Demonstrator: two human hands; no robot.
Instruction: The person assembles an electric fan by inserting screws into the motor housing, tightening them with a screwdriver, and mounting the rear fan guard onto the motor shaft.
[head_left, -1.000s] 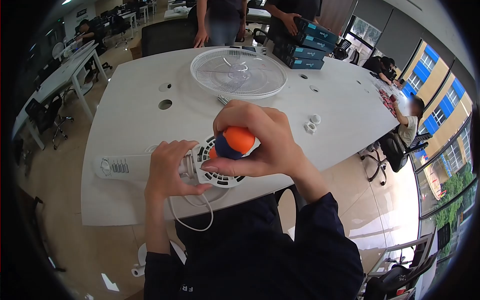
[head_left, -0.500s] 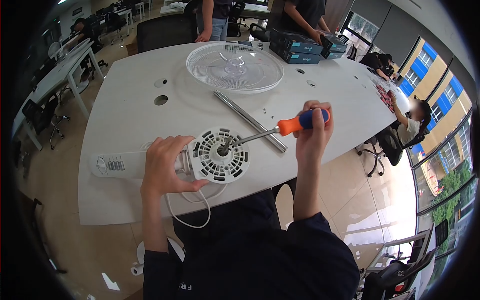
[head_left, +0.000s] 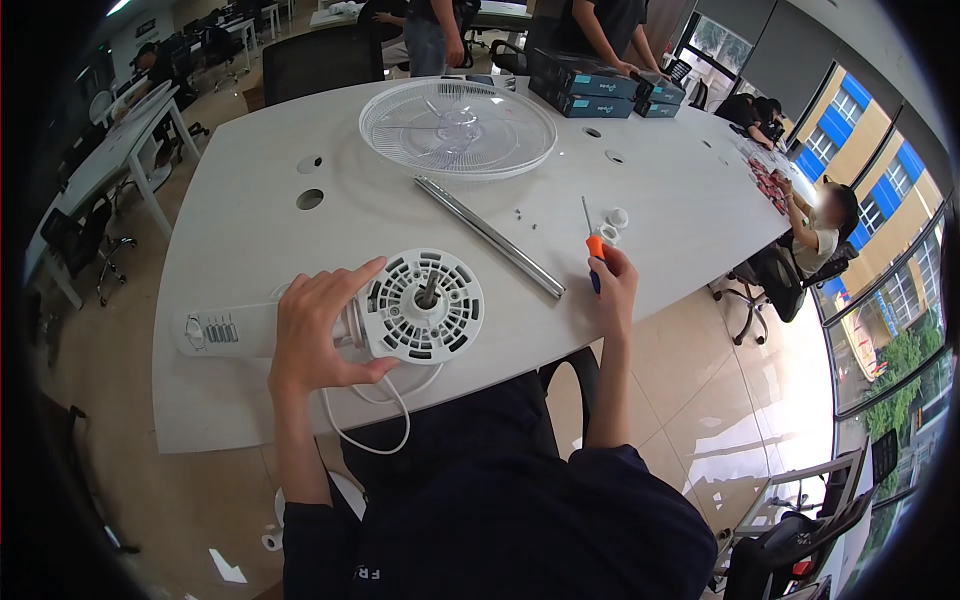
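My left hand (head_left: 318, 325) is closed around the neck of a white fan motor housing (head_left: 424, 345), thumb and fingers on either side. The housing's round slotted face points up, with a metal shaft (head_left: 429, 291) standing from its middle. A white body with slots and buttons (head_left: 235, 330) stretches left beneath my wrist. In my right hand (head_left: 615, 290) is a screwdriver (head_left: 596, 246) with an orange and blue handle, its blade pointing away from me. Just beyond the handle lie small white plastic parts (head_left: 610, 232).
A metal tube (head_left: 490, 238) lies diagonally on the white table (head_left: 250, 220), near several small screws (head_left: 519, 214). Farther back is a fan guard (head_left: 400, 140) with clear blades. Dark boxes (head_left: 598, 105) are stacked by a standing person. A white cord (head_left: 375, 450) hangs over the front edge.
The screwdriver has left the motor shaft, moved right and swung to point away from me. The white plastic parts on the right are now uncovered. My left hand keeps its hold.
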